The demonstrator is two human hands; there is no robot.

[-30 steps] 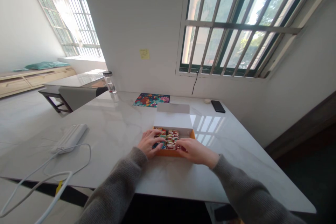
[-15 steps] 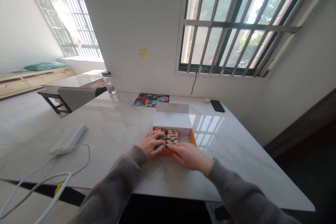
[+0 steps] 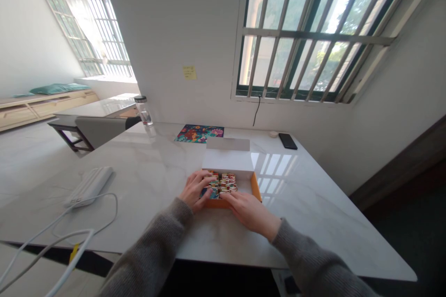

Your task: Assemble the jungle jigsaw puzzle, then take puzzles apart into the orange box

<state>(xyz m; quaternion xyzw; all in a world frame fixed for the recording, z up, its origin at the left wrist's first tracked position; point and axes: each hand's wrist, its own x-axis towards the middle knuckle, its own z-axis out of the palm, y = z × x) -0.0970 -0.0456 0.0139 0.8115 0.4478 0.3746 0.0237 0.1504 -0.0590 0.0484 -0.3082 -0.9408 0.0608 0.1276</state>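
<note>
An open orange box (image 3: pixel 257 189) with a white inside sits on the table in front of me. Rows of small colourful pieces (image 3: pixel 229 181), looking like jigsaw puzzle pieces, fill its left and middle part; bare white floor shows at the right. My left hand (image 3: pixel 195 189) is over the box's left side, fingers and thumb spread and touching the pieces there. From the near side my right hand (image 3: pixel 249 211) reaches over the front wall, its fingers stretched out with the tips on the nearest pieces. Its fingertips are partly hidden.
Behind the box's raised white lid (image 3: pixel 228 160) lies a colourful picture sheet (image 3: pixel 199 133). A phone (image 3: pixel 287 141) lies at the back right, a bottle (image 3: pixel 143 111) stands at the back left. A white power strip (image 3: pixel 91 186) with cables (image 3: pixel 114 209) is on the left.
My left hand has shifted slightly left, uncovering more of the pieces, including a blue one. My right hand has moved a little down, its fingers still at the pieces.
</note>
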